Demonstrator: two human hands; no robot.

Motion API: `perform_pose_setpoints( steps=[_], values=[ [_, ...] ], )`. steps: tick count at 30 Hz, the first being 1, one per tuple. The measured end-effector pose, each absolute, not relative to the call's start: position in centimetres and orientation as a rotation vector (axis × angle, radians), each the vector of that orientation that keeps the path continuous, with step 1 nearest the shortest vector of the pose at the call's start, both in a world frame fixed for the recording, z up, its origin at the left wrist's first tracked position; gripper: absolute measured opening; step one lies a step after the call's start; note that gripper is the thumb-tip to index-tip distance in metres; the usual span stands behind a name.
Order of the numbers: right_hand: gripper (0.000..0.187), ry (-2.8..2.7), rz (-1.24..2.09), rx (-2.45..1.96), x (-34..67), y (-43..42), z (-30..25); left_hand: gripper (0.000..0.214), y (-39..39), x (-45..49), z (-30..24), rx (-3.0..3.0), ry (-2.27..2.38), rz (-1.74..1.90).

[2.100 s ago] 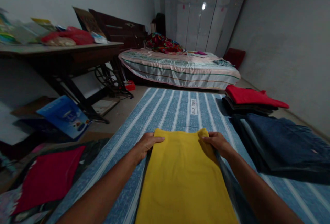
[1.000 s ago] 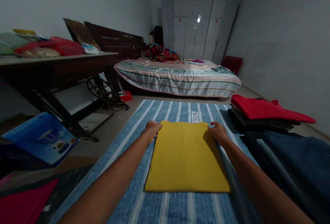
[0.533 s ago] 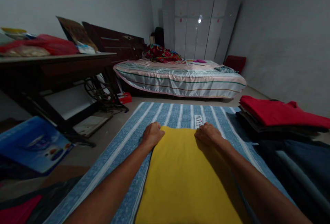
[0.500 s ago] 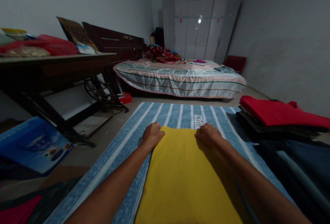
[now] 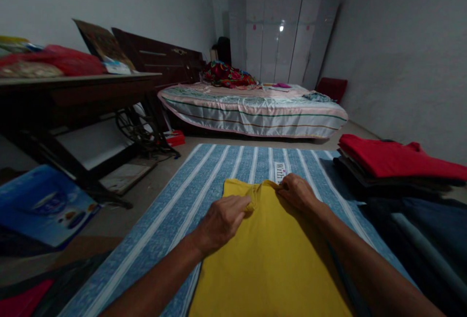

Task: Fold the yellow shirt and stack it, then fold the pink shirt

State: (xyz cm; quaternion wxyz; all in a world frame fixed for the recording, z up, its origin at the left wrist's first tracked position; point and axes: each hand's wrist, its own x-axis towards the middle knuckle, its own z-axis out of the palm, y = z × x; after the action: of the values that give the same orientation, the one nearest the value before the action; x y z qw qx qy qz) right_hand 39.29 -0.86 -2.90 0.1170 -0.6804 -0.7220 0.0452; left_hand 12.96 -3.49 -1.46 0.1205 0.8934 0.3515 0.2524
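Note:
A yellow garment (image 5: 270,249) lies lengthwise in front of me on a blue-and-white striped sheet (image 5: 164,210). My left hand (image 5: 226,217) is closed on a fold of the yellow cloth, a little in from its far left corner, and lifts it up. At the far right corner my right hand (image 5: 297,190) pinches the garment's edge. Between the hands the far edge bunches into a crease. The near end of the garment runs out of view at the bottom.
Folded clothes with a red one (image 5: 397,161) on top are stacked at the right, beside dark jeans (image 5: 419,234). A blue box (image 5: 47,205) stands at left near a sewing-machine table (image 5: 73,88). A bed (image 5: 255,113) and wardrobe (image 5: 270,40) are behind.
My left hand has moved nearer and to the right from the far left corner, pulling a fold of the yellow cloth. My right hand has stayed at the far right corner.

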Motion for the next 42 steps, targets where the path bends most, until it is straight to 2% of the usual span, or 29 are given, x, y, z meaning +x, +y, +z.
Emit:
perform_pose_setpoints(
  steps=[4, 12, 19, 30, 37, 42],
  values=[
    [0.014, -2.147, 0.035, -1.895, 39.6, -1.3, -3.4, 0.021, -5.0, 12.8, -2.1, 2.813, 0.808, 0.623],
    [0.016, -2.226, 0.007, -1.829, 39.4, -1.4, -3.3, 0.018, -4.7, 13.1, -1.6, 2.697, 0.947, 0.654],
    [0.02, -2.256, 0.057, -1.837, 38.9, -0.5, -3.2, 0.025, -4.3, 13.4, -2.3, 2.451, 0.925, 0.881],
    [0.019, -2.193, 0.14, -1.676, 38.7, 0.1, -3.2, 0.012, -5.2, 13.5, -0.7, 2.093, 0.974, 0.753],
    [0.01, -2.242, 0.18, -1.353, 39.7, -5.3, -0.6, 0.012, -7.4, 12.3, 3.9, 1.825, 0.847, 0.571],
    [0.013, -2.285, 0.093, -0.979, 39.9, -15.8, 4.3, 0.008, -13.0, 9.9, 8.9, 1.735, 0.64, 0.45]
  ],
)
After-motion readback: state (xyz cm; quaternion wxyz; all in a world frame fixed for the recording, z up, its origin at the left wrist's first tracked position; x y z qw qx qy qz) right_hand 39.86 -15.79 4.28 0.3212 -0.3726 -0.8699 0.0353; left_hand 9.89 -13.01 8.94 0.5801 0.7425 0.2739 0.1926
